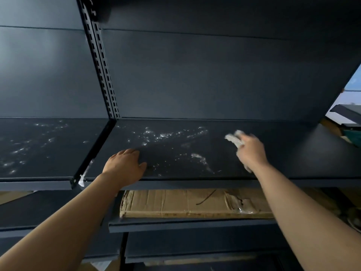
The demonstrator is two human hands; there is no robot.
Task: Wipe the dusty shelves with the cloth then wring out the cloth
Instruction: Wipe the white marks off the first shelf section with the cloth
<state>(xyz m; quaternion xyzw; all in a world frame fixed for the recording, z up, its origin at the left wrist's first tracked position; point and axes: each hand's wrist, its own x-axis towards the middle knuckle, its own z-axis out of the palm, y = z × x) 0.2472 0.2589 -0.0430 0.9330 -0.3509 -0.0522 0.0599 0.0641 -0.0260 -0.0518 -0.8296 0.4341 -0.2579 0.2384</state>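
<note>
Shelving is filling most of what I'm looking at — a dark metal unit with a slotted upright [101, 61] dividing it into bays. The shelf [195, 153] at chest height is the one being worked on, and it is showing pale dust [156, 134] scattered across its middle and toward its front, with a bare-looking dark stretch on the right where the wiping hand is sitting. I'm judging that stretch as already wiped, though the dim light is making it hard to be sure. The neighbouring shelf [39, 149] in the left bay is carrying dust all over and is looking untouched.

Below, a flattened cardboard box [185, 204] is lying on the next shelf down.

The left hand [125, 167] is lying open and flat, palm down, bracing on the front part of the shelf and grasping nothing. The right hand [250, 151] is clenching the cloth [234, 138] — a pale bunch sticking out past the fingers and touching the shelf surface, blurred with movement.

So the wiping is looking early: most of this shelf is waiting, the left bay too, and the wringing is not yet begun.
</note>
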